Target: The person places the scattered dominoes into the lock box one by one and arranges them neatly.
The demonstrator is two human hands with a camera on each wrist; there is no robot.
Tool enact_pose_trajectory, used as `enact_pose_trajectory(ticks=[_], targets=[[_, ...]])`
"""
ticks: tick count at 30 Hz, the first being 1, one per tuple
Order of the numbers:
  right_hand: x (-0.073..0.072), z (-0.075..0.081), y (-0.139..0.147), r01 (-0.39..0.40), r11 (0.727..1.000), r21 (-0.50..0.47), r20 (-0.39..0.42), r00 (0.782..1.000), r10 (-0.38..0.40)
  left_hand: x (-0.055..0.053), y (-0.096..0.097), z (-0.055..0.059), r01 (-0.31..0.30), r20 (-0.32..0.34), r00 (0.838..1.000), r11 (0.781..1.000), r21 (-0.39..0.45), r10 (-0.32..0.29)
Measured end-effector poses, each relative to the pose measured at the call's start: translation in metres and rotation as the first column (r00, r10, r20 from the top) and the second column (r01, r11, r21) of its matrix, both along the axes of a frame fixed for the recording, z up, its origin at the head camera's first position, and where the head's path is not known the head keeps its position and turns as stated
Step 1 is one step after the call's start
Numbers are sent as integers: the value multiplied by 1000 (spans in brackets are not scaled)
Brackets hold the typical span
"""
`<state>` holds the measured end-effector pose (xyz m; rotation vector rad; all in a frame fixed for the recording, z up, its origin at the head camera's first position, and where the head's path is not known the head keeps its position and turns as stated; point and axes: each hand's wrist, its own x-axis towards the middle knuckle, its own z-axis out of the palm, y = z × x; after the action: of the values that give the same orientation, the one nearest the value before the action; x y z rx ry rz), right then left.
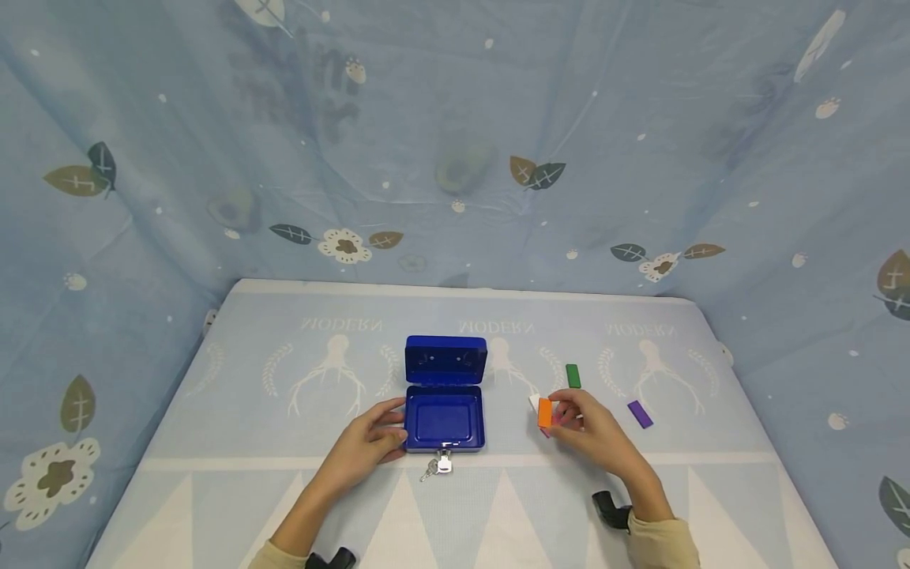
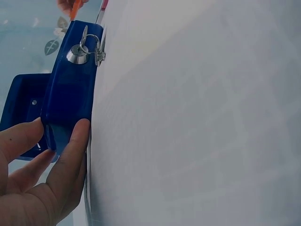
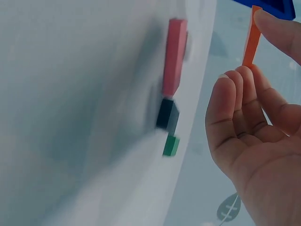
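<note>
Box (image 1: 444, 420) is held by left fingers (image 2: 70, 153); orange block (image 1: 544, 412) is clamped by right fingers (image 3: 221, 101), green block (image 1: 573, 376) beyond.

The box (image 1: 444, 419) stands on the surface (image 1: 526, 506), its raised lid (image 1: 446, 359) at the far side, the lock (image 1: 444, 461) and keys (image 1: 430, 470) at the near. The left grip (image 1: 366, 442) holds its left end. Rightward, the right grip (image 1: 590, 427) holds one block (image 1: 544, 412); beyond lies the far block (image 1: 573, 376), and farther right the rightmost block (image 1: 640, 414).
</note>
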<state>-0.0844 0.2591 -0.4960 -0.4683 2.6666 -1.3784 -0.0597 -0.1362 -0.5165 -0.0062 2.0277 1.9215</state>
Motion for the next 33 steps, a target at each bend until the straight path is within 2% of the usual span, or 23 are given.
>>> enact_pose_trajectory(ticks=[10,17,25,33], targets=[[-7,4,-22,-23,1000,6,-25,999,24,1,0,1,-1,0,1000,1000,-11,1],[-11,6,-39,-64,997,-31,-33,997,63,0,0,2,2,-1,1000,1000,-7,-2],[-13,9,-57,-90,996,-4,-29,996,90,1,-1,2,24,-34,999,1000,-13,-24],[-16,9,-78,-146,989,-18,-63,987,145,1,1,3,4,-19,1000,1000,-27,-5]])
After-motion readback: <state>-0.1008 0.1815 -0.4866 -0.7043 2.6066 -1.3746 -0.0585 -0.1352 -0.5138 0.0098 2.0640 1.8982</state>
